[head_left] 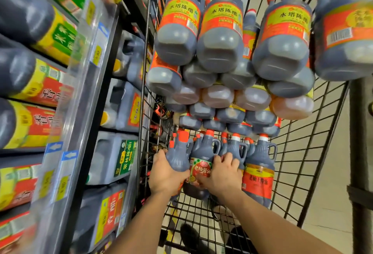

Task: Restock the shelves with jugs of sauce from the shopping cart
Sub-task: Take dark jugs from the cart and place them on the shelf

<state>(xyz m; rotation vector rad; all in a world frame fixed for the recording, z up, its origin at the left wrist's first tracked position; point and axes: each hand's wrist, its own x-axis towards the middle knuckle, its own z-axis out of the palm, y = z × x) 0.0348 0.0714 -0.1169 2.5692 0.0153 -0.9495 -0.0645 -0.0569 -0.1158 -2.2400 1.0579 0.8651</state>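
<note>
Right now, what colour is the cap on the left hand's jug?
Orange-red. The cap on the jug in the left hand shows best in the head view.

A supermarket aisle: on the left, shelves (86,100) packed with labelled jugs (26,80) carry yellow price tags (97,55) along their front rails, while a wire shopping cart (298,152) on the right is stacked high with red-capped sauce jugs (220,37) above a pale floor (333,213).
</note>
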